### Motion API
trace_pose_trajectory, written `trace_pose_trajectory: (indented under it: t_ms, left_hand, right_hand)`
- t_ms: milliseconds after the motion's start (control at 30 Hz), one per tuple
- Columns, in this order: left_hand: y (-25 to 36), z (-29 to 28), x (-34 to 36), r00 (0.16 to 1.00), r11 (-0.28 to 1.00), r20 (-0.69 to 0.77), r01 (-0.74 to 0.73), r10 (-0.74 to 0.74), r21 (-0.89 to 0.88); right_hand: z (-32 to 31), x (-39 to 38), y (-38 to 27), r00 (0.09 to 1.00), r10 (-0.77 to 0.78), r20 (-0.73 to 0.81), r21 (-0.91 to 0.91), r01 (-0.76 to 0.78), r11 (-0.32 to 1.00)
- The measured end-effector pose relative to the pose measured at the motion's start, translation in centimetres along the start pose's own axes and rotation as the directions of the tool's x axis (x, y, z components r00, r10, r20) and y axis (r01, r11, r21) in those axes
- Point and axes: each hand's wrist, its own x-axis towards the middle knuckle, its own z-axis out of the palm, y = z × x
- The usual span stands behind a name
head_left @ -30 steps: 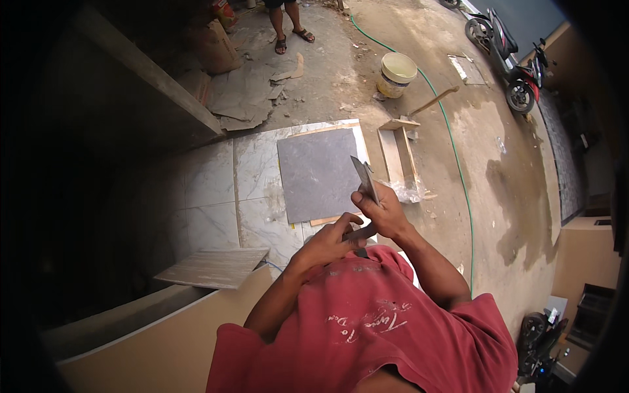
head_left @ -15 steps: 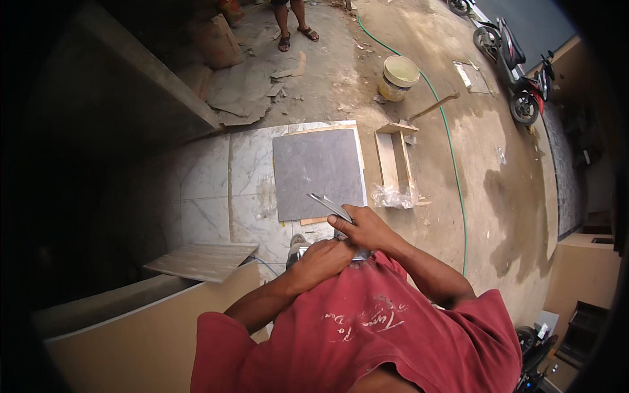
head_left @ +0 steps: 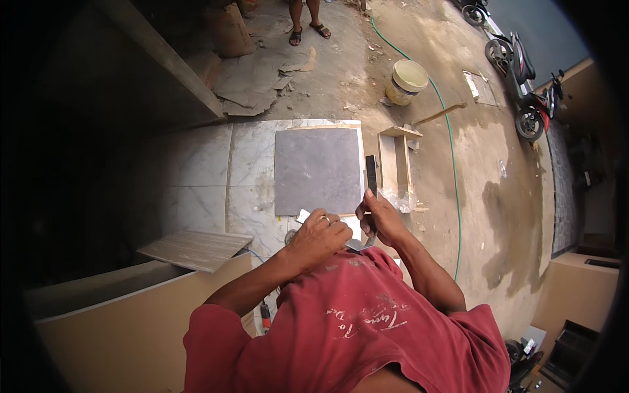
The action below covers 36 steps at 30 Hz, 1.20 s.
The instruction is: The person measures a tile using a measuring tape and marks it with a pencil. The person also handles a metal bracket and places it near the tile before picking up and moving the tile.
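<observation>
In my right hand (head_left: 383, 219) I hold a narrow, dark, flat metal tool (head_left: 371, 171) upright, its upper end clear of my fingers. My left hand (head_left: 318, 239) is curled just left of it, low in front of my red shirt, closed on something whose shape I cannot make out; a small white piece (head_left: 303, 215) shows beside its fingers. Beyond both hands a square grey tile (head_left: 318, 167) lies on a thin wooden backing over white marble-look floor tiles (head_left: 203, 164).
A wooden trough (head_left: 393, 167), a bucket (head_left: 406, 85) and a green hose (head_left: 456, 196) are to the right, with scooters (head_left: 524, 85) beyond. A person's sandalled feet (head_left: 308, 33) stand at the top. A panel (head_left: 196, 249) rests on a beige counter (head_left: 118, 327) at lower left.
The tool in my right hand, angled leftward half a second ago, now points straight up. My left hand has shifted left and up, apart from my right.
</observation>
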Motion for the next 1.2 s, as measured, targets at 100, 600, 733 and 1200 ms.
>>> trace_pose_trajectory:
  t_ms: [100, 600, 733, 1200]
  left_hand:
    - [0.1, -0.5, -1.1, 0.972, 0.994, -0.227, 0.077, -0.058, 0.078]
    - [-0.3, -0.5, 3.7, 0.780, -0.095, -0.373, -0.479, -0.503, -0.873]
    - [-0.6, -1.7, 3.9, 0.782, -0.223, -0.410, -0.554, -0.470, -0.802]
    - [-4.5, -2.2, 3.0, 0.726, -0.691, -0.017, -0.662, -0.688, -0.290]
  right_hand:
    - [-0.2, -0.5, -1.4, 0.997, -0.032, -0.074, 0.092, 0.039, 0.995]
    - [6.3, 1.7, -5.0, 0.999, -0.049, 0.001, 0.648, 0.037, 0.761]
    - [7.1, 2.5, -6.3, 0.985, -0.172, -0.009, 0.764, 0.118, 0.634]
    - [4.7, 0.3, -4.6, 0.887, -0.446, 0.116, 0.702, 0.245, 0.669]
